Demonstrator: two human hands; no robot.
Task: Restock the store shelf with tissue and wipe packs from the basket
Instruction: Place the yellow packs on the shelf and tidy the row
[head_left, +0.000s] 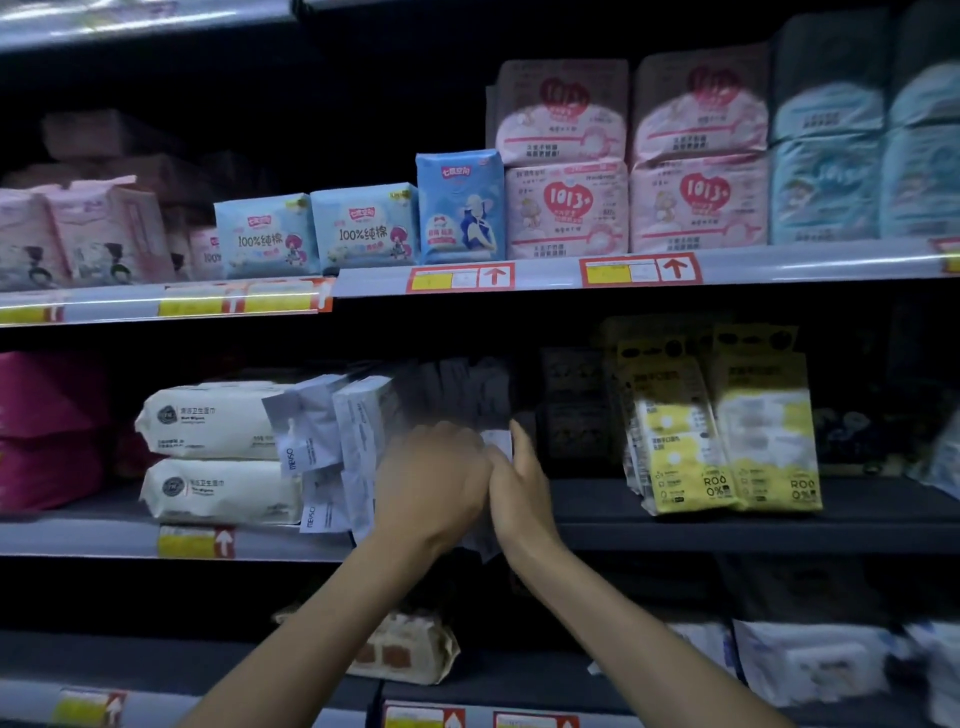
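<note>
On the middle grey metal shelf (727, 512), a row of thin grey-and-white wipe packs (358, 431) stands on edge and leans left against two stacked cream wipe packs (213, 452). Both hands meet at the row's right end. The left hand (434, 478) rests on the packs, back to the camera and fingers hidden, so its grip cannot be told. The right hand (522, 483) presses straight fingers flat against the end pack. Yellow standing pouches (727, 441) are further right.
</note>
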